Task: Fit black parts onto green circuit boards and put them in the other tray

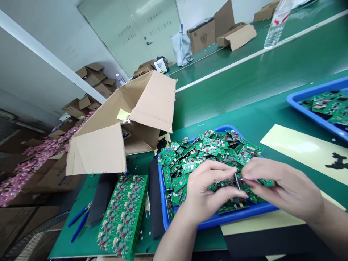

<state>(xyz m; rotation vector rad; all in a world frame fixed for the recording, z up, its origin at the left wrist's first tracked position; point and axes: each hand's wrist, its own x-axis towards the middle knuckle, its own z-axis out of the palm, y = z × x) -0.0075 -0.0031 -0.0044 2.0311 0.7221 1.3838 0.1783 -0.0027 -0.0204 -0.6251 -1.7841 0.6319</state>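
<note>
Above a blue tray (164, 203) heaped with small green circuit boards (190, 166), my two hands meet. My left hand (209, 188) pinches a small circuit board (237, 181) by its edges, turned nearly edge-on to me. From the other side, my right hand (282, 185) has thumb and forefinger closed on a small black piece (240, 180) against the board's face. Fingertips partly cover that piece, so its exact shape is hidden.
Left of the tray stand a stack of panelled circuit boards (123, 214), blue-handled pliers (78, 221) and an open cardboard box (146, 101). On the right lie a pale yellow sheet (293, 145) with black cut-outs (338, 161) and another blue tray (296, 98). A water bottle (277, 27) stands farther back.
</note>
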